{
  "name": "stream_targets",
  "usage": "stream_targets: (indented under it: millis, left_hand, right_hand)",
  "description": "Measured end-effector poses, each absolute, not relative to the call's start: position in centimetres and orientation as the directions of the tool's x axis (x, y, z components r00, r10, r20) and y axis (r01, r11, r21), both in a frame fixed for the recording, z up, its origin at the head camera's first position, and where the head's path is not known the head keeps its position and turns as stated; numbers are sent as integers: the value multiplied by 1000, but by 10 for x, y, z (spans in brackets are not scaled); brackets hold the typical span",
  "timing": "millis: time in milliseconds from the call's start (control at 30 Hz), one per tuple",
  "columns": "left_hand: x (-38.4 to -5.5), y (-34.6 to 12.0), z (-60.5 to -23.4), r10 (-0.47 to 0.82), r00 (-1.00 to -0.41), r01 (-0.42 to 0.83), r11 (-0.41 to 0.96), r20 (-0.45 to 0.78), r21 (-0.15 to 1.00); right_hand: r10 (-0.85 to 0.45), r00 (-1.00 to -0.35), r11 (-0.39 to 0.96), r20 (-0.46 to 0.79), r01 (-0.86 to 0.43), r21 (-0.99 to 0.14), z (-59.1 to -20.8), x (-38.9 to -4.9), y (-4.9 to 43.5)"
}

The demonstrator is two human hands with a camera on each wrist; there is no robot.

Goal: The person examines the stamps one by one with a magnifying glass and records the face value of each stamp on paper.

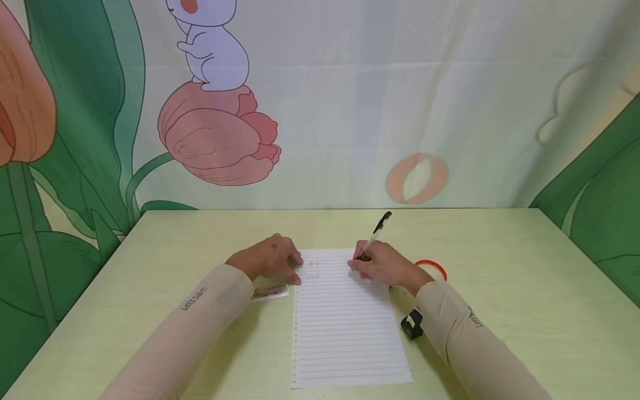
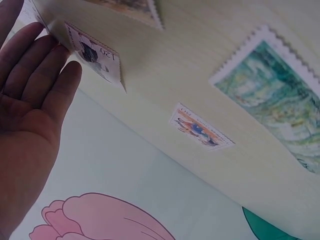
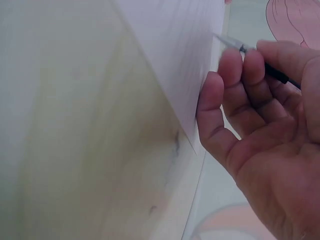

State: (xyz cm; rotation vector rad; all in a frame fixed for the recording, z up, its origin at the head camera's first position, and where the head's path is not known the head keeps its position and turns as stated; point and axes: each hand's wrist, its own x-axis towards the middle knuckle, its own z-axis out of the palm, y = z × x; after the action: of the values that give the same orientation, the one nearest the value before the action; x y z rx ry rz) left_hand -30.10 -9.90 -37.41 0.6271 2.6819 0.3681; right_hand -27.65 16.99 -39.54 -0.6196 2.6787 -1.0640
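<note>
A sheet of lined paper (image 1: 345, 333), with punched holes down its left side, lies on the table. Two short handwritten lines, too small to read surely, stand near its top. My left hand (image 1: 272, 256) rests at the sheet's upper left edge; its fingers look extended in the left wrist view. My right hand (image 1: 382, 264) grips a pen (image 1: 371, 241) with a clear barrel and black cap end, its tip at the paper's upper right. Beside my left hand are several postage stamps, among them a green one (image 2: 275, 95), a small orange one (image 2: 202, 131) and a pale one (image 2: 97, 57).
An orange-red ring (image 1: 437, 264) lies behind my right wrist, partly hidden. A small black object (image 1: 411, 326) sits right of the sheet, by the sleeve. One stamp (image 1: 270, 293) shows beside the left sleeve. Behind the table (image 1: 540, 311) hangs a printed curtain (image 1: 340, 111).
</note>
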Motion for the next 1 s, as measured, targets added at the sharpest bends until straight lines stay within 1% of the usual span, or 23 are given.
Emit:
stream_targets:
  millis: [333,600,767,1000]
  left_hand:
    - [-301,-98,-373,464,-835,373,872,-295,316]
    - [-302,-98,-374,462,-838,366,870,-290,329]
    - [-301,-98,-374,454,-841,355,874,-296,331]
    - [-302,-98,-376,476,-836,386,864,-272,324]
  right_hand:
    - [-426,-904,641,-43,-268,-719,-395,-276,170]
    - [-375,-925,655,-63,-216,-724,-394,-275,171]
    - [-379,-924,659,-58,-225,-718,-394,-274,175]
    - [-423,-906,619,-36,-259,-741,-394,-274,177]
